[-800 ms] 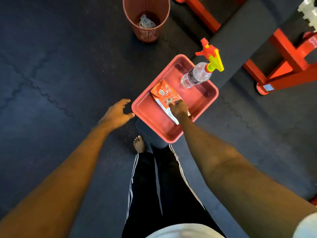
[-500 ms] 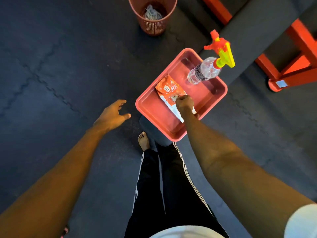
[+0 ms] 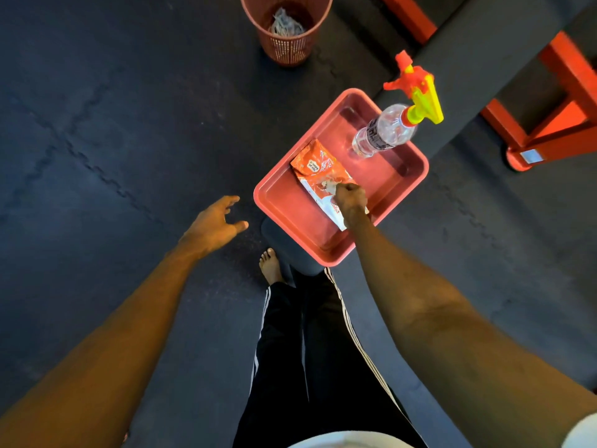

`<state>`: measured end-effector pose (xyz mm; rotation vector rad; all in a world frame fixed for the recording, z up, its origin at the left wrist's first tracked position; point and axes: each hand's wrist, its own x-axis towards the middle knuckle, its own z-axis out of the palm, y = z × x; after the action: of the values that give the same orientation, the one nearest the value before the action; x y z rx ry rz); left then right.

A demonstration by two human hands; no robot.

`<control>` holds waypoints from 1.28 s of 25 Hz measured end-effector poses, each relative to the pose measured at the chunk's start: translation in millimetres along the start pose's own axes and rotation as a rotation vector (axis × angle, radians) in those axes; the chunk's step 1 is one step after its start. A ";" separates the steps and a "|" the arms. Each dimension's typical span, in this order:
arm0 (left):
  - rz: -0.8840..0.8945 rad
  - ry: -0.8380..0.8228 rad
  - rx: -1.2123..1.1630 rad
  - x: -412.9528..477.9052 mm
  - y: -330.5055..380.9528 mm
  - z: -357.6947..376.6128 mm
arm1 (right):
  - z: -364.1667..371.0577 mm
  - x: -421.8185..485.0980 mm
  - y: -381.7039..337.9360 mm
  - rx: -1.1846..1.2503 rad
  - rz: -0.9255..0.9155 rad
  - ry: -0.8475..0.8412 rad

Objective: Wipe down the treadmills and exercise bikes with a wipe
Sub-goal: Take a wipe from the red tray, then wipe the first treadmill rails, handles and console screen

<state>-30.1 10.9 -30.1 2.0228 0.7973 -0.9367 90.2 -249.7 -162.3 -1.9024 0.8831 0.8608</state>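
An orange and white pack of wipes lies in a red tray that sits on the end of a dark padded bench. My right hand is over the pack with its fingers curled, pinching a bit of white wipe at the pack's opening. My left hand hovers over the floor left of the tray, fingers loosely spread, holding nothing. A clear spray bottle with a yellow and orange trigger stands in the tray's far corner.
A red mesh waste basket with crumpled wipes inside stands on the dark rubber floor ahead. Red metal bench frame parts are at the right. My legs in black striped trousers and a bare foot are below the tray.
The view has shifted a little, so the tray and basket sit higher and further right. My right hand stays at the pack's opening; my left hand has drifted slightly away from the tray.
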 end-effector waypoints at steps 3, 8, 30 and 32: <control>0.005 0.017 -0.035 -0.4 -0.6 -1.1 | -11.5 -11.8 -4.6 0.003 0.001 -0.019; 0.023 0.030 -0.062 -12.5 0.1 -15.7 | -36.0 -30.8 -10.0 -0.124 -0.092 0.002; 0.061 0.833 -0.257 -308.7 -84.8 -322.0 | 82.8 -422.6 -388.4 -0.865 -1.281 -0.419; 0.058 0.895 -0.266 -338.5 -108.7 -353.9 | 110.9 -468.8 -410.1 -0.872 -1.416 -0.400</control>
<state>-173.7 286.3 363.8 2.1735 1.2287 0.1703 163.7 124.5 342.4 -2.2225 -1.2189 0.6249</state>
